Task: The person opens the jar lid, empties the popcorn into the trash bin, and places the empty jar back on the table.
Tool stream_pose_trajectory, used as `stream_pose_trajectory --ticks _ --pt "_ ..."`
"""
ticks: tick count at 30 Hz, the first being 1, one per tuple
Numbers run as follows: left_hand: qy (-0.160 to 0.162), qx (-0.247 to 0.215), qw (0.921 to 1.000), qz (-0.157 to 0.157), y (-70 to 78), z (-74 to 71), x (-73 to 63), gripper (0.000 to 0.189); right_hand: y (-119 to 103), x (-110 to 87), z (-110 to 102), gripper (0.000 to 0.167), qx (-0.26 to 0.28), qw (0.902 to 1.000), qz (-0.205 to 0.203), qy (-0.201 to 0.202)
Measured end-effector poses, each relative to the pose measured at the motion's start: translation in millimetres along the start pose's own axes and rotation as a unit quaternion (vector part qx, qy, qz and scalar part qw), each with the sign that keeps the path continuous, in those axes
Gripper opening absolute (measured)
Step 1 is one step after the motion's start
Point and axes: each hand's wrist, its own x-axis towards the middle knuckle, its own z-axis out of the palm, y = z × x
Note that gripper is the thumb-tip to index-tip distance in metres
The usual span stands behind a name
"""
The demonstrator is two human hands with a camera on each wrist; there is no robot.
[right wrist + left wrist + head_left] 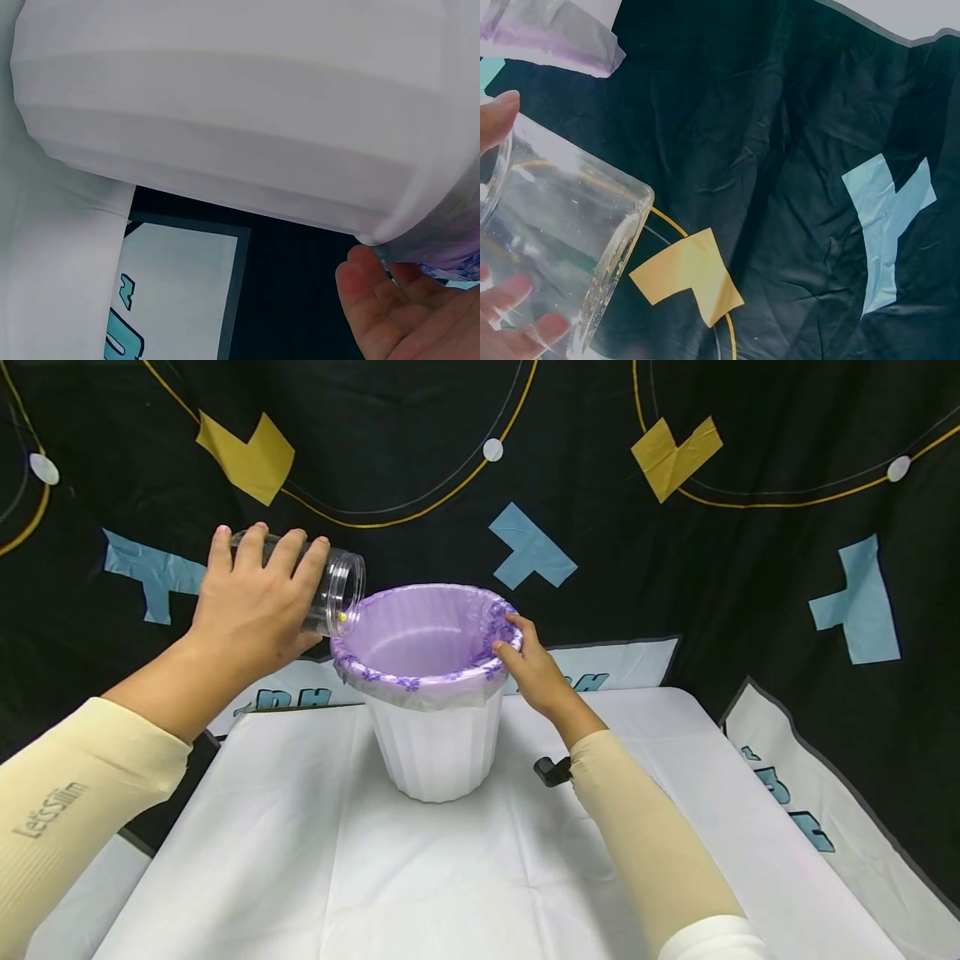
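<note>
My left hand [258, 593] grips a clear plastic jar [341, 581] from above, tipped on its side with its mouth at the bin's left rim. A small yellow bit shows near that mouth. In the left wrist view the fingers [551, 330] wrap the see-through jar [570, 217], and small specks cling near its base. The white fluted bin [438, 747] stands upright, lined with a purple flowered bag [420, 618] folded over the rim. My right hand [536, 672] holds the bin's right rim, thumb at the inner edge; its fingers [367, 300] are under the rim in the right wrist view.
The bin stands on a table with a white cloth [420, 893]. Behind hangs a black curtain [420, 435] with yellow tape [251, 456] and blue tape [532, 545]. A black strap-like piece [552, 771] sticks out by my right sleeve. White lettered banners [825, 810] edge the table.
</note>
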Motion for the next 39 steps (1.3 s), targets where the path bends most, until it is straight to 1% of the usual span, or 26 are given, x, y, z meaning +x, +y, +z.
stream_pose_trajectory --ticks 5,11,13,15,19,21,25,29,32,36,39 --pt "0.008 -0.015 0.9997 -0.019 -0.3 -2.4 -4.8 0.122 1.3 0.3 -0.4 0.069 0.005 1.0000 -0.003 0.000" --pt "0.035 -0.032 0.9983 -0.035 -1.2 -1.4 -13.7 0.122 1.2 -0.7 -1.4 0.069 0.009 1.0000 -0.002 0.001" --pt "0.038 -0.046 0.9971 -0.046 -2.7 -0.4 -17.5 0.120 1.4 -0.7 -1.4 0.069 0.009 1.0000 -0.002 0.002" --pt "0.033 -0.067 0.9952 -0.064 -4.5 0.3 -21.6 0.120 1.2 -0.9 -1.3 0.069 0.012 0.9999 -0.001 0.001" --pt "0.002 -0.124 0.9860 -0.112 -8.6 1.4 -31.4 0.119 1.0 -2.5 -0.8 0.070 0.006 1.0000 0.003 -0.005" --pt "-0.012 -0.141 0.9812 -0.132 -10.6 2.4 -36.1 0.119 0.8 -3.3 -0.9 0.070 0.001 1.0000 0.002 -0.004" --pt "-0.023 -0.164 0.9737 -0.157 -13.6 5.6 -45.6 0.119 0.7 -3.5 -0.7 0.069 -0.005 1.0000 0.001 -0.001" --pt "-0.045 -0.201 0.9604 -0.188 -14.3 8.8 -55.3 0.122 0.8 -2.6 0.0 0.070 -0.008 1.0000 0.003 -0.002" --pt "-0.049 -0.218 0.9545 -0.197 -13.8 12.4 -63.8 0.122 0.6 -2.3 0.4 0.070 -0.009 0.9999 0.006 -0.003" --pt "-0.032 -0.227 0.9536 -0.195 -13.0 18.5 -74.6 0.119 0.9 -1.6 0.8 0.070 -0.010 0.9999 0.007 -0.001" --pt "-0.027 -0.238 0.9494 -0.203 -11.8 21.6 -80.8 0.118 0.9 -1.5 1.0 0.071 -0.009 0.9999 0.005 -0.001"
